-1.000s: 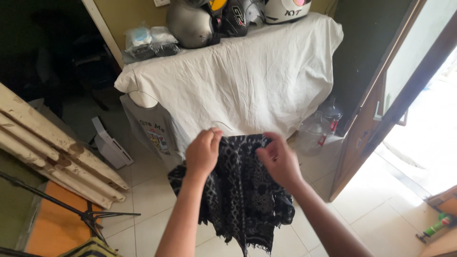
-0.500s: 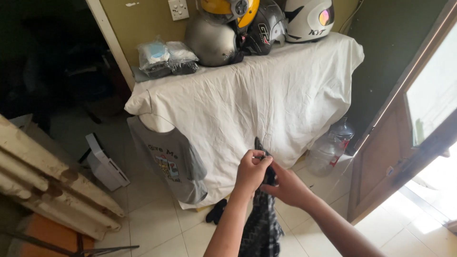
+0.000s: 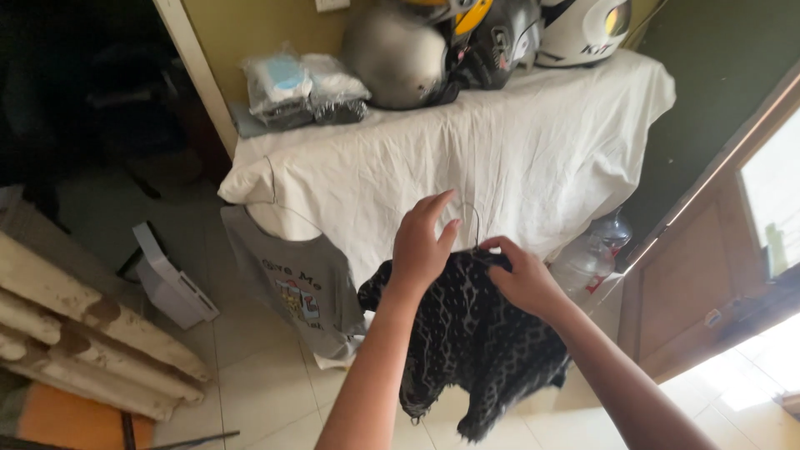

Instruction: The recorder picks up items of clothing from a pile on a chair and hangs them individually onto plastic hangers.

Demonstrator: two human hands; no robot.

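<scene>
The person holds a dark patterned garment (image 3: 471, 333) in front of the body, above the tiled floor (image 3: 258, 392) and just before the table (image 3: 500, 158). It hangs on a thin wire hanger (image 3: 475, 218), of which only the hook shows above the cloth.

The right hand (image 3: 523, 279) is closed in a pinch on the top edge of the garment, at the neck of the hanger. The left hand (image 3: 421, 246) is half open, the fingers spread and lifted; the palm seems to rest on the cloth, but it grips nothing that can be seen.

The garment looks light, thin and very soft: it falls in loose folds and the lower edge is frayed. It would probably slide off the wire easily, so the best hold seems to be at the top, cloth and hanger together, not at the hanging part. The wire itself is stiff but slender, and may bend.

The table is covered by a creased white sheet. On it stand smooth, hard, round helmets (image 3: 467, 46) and soft plastic packets (image 3: 304, 87). A grey printed shirt (image 3: 292, 279) hangs at the table corner.
</scene>
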